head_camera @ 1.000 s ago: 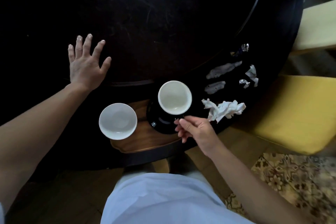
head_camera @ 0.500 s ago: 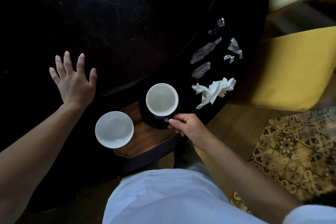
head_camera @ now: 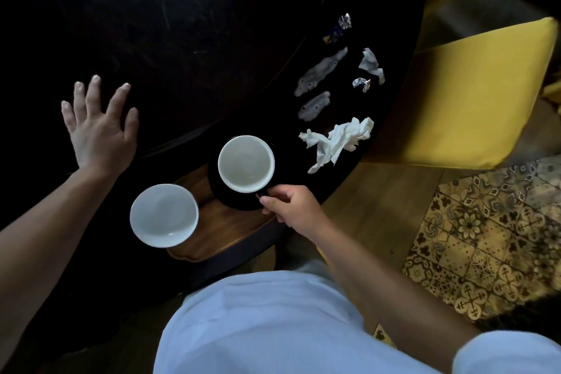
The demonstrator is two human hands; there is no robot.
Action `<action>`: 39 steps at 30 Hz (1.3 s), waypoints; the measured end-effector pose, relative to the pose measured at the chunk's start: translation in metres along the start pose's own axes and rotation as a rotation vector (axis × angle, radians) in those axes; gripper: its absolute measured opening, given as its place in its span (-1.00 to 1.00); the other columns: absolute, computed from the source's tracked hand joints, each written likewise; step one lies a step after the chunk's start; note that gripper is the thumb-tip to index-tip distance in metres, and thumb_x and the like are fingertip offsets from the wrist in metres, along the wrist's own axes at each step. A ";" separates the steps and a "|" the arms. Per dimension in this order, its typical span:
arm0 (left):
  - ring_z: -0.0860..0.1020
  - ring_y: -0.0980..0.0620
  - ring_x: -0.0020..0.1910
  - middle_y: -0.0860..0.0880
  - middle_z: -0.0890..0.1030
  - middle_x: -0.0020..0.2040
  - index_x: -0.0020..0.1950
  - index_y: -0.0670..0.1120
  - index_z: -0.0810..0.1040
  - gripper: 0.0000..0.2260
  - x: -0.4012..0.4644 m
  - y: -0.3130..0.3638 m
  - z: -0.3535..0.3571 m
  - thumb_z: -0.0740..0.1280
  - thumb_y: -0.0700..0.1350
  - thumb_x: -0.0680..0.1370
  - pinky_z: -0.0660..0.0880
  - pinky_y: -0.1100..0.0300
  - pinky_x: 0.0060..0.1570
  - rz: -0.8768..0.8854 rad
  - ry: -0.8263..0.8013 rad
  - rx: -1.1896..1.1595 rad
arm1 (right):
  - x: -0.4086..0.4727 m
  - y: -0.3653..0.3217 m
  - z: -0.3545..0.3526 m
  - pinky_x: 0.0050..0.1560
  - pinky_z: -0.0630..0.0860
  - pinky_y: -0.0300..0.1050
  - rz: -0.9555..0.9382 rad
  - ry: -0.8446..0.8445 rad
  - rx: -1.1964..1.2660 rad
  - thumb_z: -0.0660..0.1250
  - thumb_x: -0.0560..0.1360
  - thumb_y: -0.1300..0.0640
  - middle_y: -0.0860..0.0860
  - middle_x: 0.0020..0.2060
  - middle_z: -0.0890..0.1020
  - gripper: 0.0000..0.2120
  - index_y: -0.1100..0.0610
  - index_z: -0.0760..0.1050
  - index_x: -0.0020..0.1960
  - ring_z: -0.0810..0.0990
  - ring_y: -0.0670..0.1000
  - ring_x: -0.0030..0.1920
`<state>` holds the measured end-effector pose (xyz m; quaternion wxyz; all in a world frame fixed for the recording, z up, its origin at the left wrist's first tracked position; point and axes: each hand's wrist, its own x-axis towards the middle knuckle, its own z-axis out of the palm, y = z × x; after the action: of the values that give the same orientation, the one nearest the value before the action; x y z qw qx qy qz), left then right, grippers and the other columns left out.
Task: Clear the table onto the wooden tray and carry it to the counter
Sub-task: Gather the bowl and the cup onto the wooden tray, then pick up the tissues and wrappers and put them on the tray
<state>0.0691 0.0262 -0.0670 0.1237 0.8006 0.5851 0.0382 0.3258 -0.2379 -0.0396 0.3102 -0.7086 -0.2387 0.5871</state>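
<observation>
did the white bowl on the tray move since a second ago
No. The white bowl sits at the same left end of the wooden tray, equally far from the cup; only the camera shifted.

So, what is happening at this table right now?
A person is clearing a dark table. The right hand holds the handle of a cup on a black saucer, partly over the wooden tray. A white bowl sits on the tray. The left hand lies flat and open on the table. A napkin and wrappers remain.
</observation>
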 end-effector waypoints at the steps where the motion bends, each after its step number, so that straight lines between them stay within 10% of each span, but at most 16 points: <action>1: -0.03 -0.22 0.67 -0.16 0.09 0.68 0.61 0.07 0.30 -0.55 0.000 0.003 -0.001 0.17 0.09 0.71 -0.23 -0.13 0.56 -0.019 -0.009 0.002 | -0.001 -0.002 -0.003 -0.44 0.40 -0.36 0.003 -0.016 -0.026 0.43 0.57 0.13 0.05 -0.23 0.70 -0.86 0.13 0.63 0.10 0.57 -0.19 -0.42; 5: -0.02 -0.22 0.67 -0.19 0.09 0.68 0.58 -0.04 0.33 -0.42 0.005 0.047 -0.018 0.27 0.22 0.64 -0.06 -0.19 0.59 -0.013 -0.031 -0.085 | -0.009 -0.015 -0.042 -0.17 0.55 -0.22 -0.109 0.041 -0.239 0.43 0.55 0.06 -0.09 -0.09 0.65 -0.74 0.02 0.58 0.24 0.65 -0.09 -0.15; 11: 0.40 -0.26 0.47 -0.18 0.43 0.52 0.45 -0.05 0.54 -0.45 -0.006 0.198 -0.032 0.36 0.19 0.53 0.34 -0.14 0.42 0.550 -0.022 -0.160 | 0.009 -0.023 -0.150 0.20 0.47 -0.04 -0.447 0.594 -0.748 0.38 0.54 0.12 0.03 0.33 0.53 -0.55 0.07 0.47 0.42 0.47 0.06 0.28; 17: 0.06 -0.20 0.66 -0.15 0.15 0.67 0.66 0.04 0.17 -0.09 -0.034 0.302 0.011 0.31 0.48 0.45 0.09 -0.14 0.58 0.593 -0.409 0.242 | 0.044 0.002 -0.197 0.40 0.35 0.16 -0.357 0.396 -1.056 0.29 0.58 -0.16 0.07 0.59 0.24 -0.36 -0.14 0.16 0.60 0.26 0.16 0.53; 22: 0.07 -0.22 0.65 -0.18 0.11 0.66 0.67 -0.05 0.12 -0.05 -0.053 0.320 0.045 0.31 0.46 0.45 0.13 -0.14 0.56 0.564 -0.461 0.403 | 0.054 0.019 -0.201 0.36 0.35 0.19 -0.395 0.347 -1.181 0.29 0.56 -0.22 0.12 0.53 0.35 -0.43 -0.15 0.30 0.54 0.37 0.20 0.45; 32: 0.57 -0.19 -0.02 -0.13 0.58 0.01 0.20 -0.06 0.62 -0.73 -0.069 0.328 0.071 0.45 -0.10 0.50 0.48 0.00 -0.10 0.395 -0.422 0.220 | 0.066 0.024 -0.215 0.03 0.46 0.06 -0.423 0.337 -1.116 0.43 0.50 -0.06 0.08 0.17 0.55 -0.66 0.00 0.57 0.24 0.52 0.14 0.13; 39: 0.59 -0.20 0.02 -0.13 0.60 0.02 0.36 -0.05 0.57 -0.65 -0.069 0.327 0.076 0.33 -0.19 0.57 0.41 0.03 -0.20 0.235 -0.400 0.048 | 0.070 0.021 -0.218 -0.09 0.45 -0.01 -0.432 0.292 -1.036 0.43 0.49 0.04 0.08 -0.03 0.57 -0.75 0.08 0.57 0.13 0.55 0.11 -0.04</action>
<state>0.3665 -0.1444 -0.0556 0.2127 0.8576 0.4524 -0.1212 0.5526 -0.2383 -0.0770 0.0656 -0.7768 -0.5889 0.2133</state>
